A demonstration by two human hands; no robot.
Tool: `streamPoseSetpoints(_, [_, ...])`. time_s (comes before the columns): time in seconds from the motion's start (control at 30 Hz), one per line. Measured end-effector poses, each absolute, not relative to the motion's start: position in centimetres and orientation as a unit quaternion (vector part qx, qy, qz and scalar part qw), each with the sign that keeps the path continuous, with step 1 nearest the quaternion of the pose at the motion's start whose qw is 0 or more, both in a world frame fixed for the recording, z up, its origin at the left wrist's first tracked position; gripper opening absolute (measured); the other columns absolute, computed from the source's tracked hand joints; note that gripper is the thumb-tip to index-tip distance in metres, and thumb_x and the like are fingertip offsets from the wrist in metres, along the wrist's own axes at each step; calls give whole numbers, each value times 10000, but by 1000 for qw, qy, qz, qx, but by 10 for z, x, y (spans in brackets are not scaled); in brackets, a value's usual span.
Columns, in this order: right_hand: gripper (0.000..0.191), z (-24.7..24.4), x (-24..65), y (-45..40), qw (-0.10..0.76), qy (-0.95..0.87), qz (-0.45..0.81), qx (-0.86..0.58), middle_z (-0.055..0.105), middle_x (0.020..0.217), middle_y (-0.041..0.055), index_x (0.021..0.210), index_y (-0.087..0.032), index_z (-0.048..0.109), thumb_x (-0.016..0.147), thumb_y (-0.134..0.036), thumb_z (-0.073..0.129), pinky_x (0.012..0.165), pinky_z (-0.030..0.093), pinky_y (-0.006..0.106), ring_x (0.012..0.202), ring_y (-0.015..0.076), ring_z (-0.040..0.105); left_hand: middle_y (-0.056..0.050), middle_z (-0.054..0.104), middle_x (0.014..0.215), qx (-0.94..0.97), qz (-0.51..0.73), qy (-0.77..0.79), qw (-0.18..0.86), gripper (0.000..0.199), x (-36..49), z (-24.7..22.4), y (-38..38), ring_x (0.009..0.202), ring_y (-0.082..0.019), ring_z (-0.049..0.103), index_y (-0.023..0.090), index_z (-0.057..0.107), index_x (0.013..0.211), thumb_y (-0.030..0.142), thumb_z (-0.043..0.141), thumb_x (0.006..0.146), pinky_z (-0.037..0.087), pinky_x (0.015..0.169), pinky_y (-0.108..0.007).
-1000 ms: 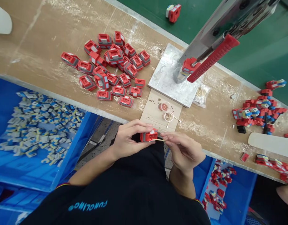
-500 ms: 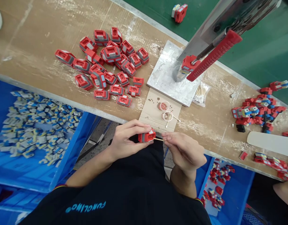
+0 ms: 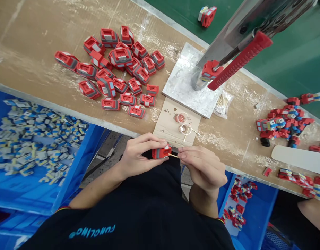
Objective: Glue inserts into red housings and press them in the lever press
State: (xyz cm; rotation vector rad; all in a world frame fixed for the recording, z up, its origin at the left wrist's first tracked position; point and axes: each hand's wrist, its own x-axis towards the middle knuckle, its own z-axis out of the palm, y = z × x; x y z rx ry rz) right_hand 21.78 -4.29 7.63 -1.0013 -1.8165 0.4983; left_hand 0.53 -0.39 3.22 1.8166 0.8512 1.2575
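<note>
My left hand [image 3: 139,154] grips a red and grey toy part [image 3: 161,152] between thumb and fingers, over my lap at the table's front edge. Pinched in my right hand [image 3: 204,166] is a thin wooden stick [image 3: 173,155], its tip at the right side of the toy part. Just beyond, two small round cups, one with red contents [image 3: 181,117] and one nearer [image 3: 185,128], stand on a piece of cardboard [image 3: 162,124]. A cotton swab lies by the nearer cup.
Many red parts [image 3: 121,56] lie at left on the table. A press with a red handle [image 3: 240,60] stands on a metal plate [image 3: 175,81]. Bagged swabs [image 3: 223,104] are beside it. Blue bins [image 3: 27,194] flank me. A person's arm [image 3: 312,211] shows at right.
The view has shifted slightly. Both hands keep their grips, and the stick tip stays at the toy part with little visible movement.
</note>
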Motion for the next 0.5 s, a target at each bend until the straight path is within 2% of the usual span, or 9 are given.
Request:
streamPoseSetpoints(0.2, [347,79,223,-41,476,-761,172,-405,865,934,59,1206,-171,786,920,18,730,704,700,338,884,236,851,-85,849,996,718,486,334,369,250,5,32,-4,843,-179,830,190,812,1071,177,919,845,687,773,-245])
streamPoseSetpoints(0.33, [364,78,241,-30,511,-707,53,-487,819,790,-6,1162,-266,811,907,-11,766,655,644,358,778,230,785,-78,851,1003,719,484,337,367,256,4,32,-3,837,-181,831,203,815,1074,177,921,842,688,763,-251])
streamPoseSetpoints(0.4, [355,72,251,-22,461,-710,25,-532,824,808,-18,1133,-311,815,908,-37,784,678,620,362,779,224,742,-77,850,994,720,481,339,369,252,3,32,-1,826,-179,827,203,818,1067,175,922,840,684,755,-249])
streamPoseSetpoints(0.5, [243,57,259,-9,374,-752,31,-542,836,859,-7,1090,-301,809,970,-98,750,721,597,357,791,210,686,-70,843,961,719,474,345,373,251,2,31,1,810,-179,818,196,821,1055,179,931,830,678,753,-251])
